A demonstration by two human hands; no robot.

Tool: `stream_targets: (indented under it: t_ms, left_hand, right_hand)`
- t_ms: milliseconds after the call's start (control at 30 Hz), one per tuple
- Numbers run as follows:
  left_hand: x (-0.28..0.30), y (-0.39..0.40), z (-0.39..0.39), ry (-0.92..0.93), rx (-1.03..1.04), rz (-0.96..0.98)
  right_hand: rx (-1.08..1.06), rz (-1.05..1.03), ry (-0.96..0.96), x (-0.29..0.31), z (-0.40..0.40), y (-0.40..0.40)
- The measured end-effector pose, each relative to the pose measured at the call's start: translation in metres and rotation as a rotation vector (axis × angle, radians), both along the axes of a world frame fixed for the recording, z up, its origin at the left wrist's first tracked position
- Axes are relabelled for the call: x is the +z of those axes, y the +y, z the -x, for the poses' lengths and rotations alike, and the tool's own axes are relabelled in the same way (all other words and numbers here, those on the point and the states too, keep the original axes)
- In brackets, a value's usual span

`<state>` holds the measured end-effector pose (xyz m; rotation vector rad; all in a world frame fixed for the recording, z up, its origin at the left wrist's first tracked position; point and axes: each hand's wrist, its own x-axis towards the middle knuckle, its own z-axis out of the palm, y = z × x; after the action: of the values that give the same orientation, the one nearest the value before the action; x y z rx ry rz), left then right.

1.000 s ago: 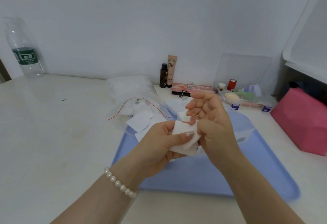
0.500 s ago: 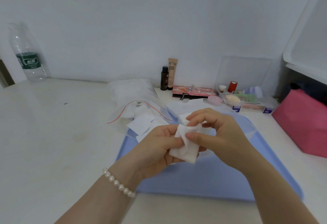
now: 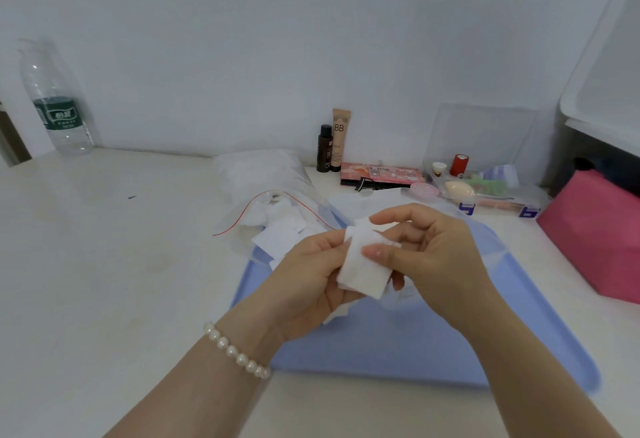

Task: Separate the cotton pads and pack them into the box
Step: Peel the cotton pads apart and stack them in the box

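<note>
Your left hand [image 3: 308,285] with pearl bracelet [image 3: 235,351] is gripping small stack of white square cotton pads [image 3: 363,264] above light blue plastic tray [image 3: 381,344]. Your right hand [image 3: 433,257] is pinching top pad, thumb on front, fingers curling behind. Clear zip bag with red seal line [image 3: 277,219], spilling more pads, is lying on tray's far left corner. Clear plastic organizer box [image 3: 485,181] is sitting beyond tray's far right corner. Can't tell if any pads are in it.

Bag [image 3: 273,209] left-behind tray [image 3: 398,344]; bottle [image 3: 57,105] far left
</note>
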<state>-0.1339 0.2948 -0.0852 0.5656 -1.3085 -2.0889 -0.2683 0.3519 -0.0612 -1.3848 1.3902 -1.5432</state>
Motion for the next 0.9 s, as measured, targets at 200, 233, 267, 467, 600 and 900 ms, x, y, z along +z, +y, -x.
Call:
stream_targets:
  t_ms: [200,233,267,467,600,900]
  left_hand:
    - [0.002,-0.001,-0.002,-0.022,-0.003,-0.082]
    - [0.003,0.0,-0.003,-0.022,-0.01,-0.088]
    - [0.003,0.0,-0.003,-0.018,-0.017,-0.098]
    - [0.001,-0.001,-0.002,-0.029,-0.089,-0.088]
    - [0.001,0.003,-0.003,-0.052,-0.13,0.052]
    - [0.029,-0.026,-0.027,0.013,0.14,0.063]
  right_hand:
    - [-0.009,-0.039,0.104,0.004,0.003,0.002]
    - [-0.002,-0.057,0.114,0.005,0.002,0.003]
    - [0.003,-0.073,0.123,0.006,0.002,0.003]
    - [-0.01,-0.102,0.182,0.005,0.001,0.003]
    - [-0.058,-0.072,0.203,0.001,-0.001,0.003]
    - [-0.332,0.124,0.342,-0.02,-0.017,-0.004]
